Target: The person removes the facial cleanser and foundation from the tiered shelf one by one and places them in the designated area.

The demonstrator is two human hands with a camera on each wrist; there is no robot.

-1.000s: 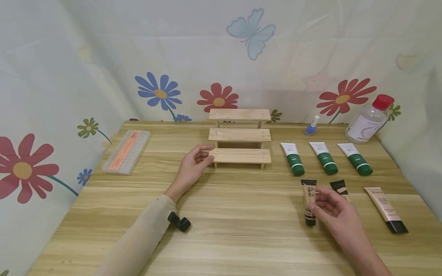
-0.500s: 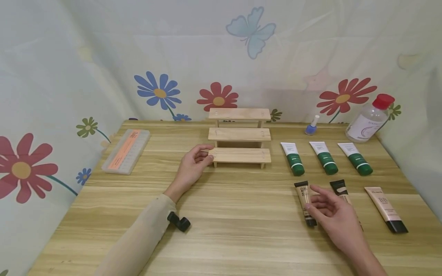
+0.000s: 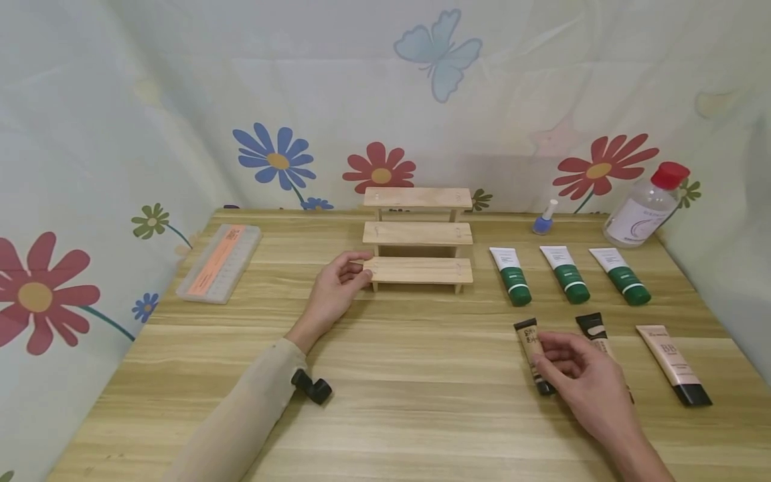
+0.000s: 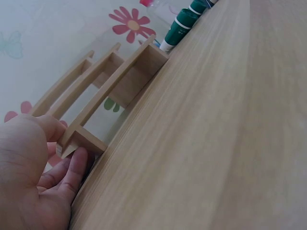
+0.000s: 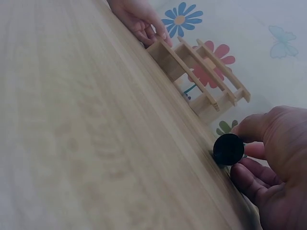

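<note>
My left hand (image 3: 333, 289) grips the left end of the lowest step of a three-tier wooden stand (image 3: 418, 269). In the left wrist view the thumb lies over the step (image 4: 103, 98) and the fingers are below it. To the right, my right hand (image 3: 587, 381) pinches a small beige tube (image 3: 531, 351) with a black cap, low at the table. The right wrist view shows the tube's black cap (image 5: 228, 149) end-on between thumb and fingers. Partly behind that hand lies a second black-and-beige tube (image 3: 595, 328). A pink BB cream tube (image 3: 673, 365) lies farther right.
Several green-and-white tubes (image 3: 564, 274) lie in a row behind the beige ones. Behind them stand a blue nail polish bottle (image 3: 543, 219) and a clear red-capped bottle (image 3: 641, 211). A flat clear case (image 3: 219, 264) lies at the left. A patterned curtain closes the back.
The small beige tube has shifted slightly left and rolled, its print turning. My right index finger lifted from it midway and is now back against it. The left hand stays put.
</note>
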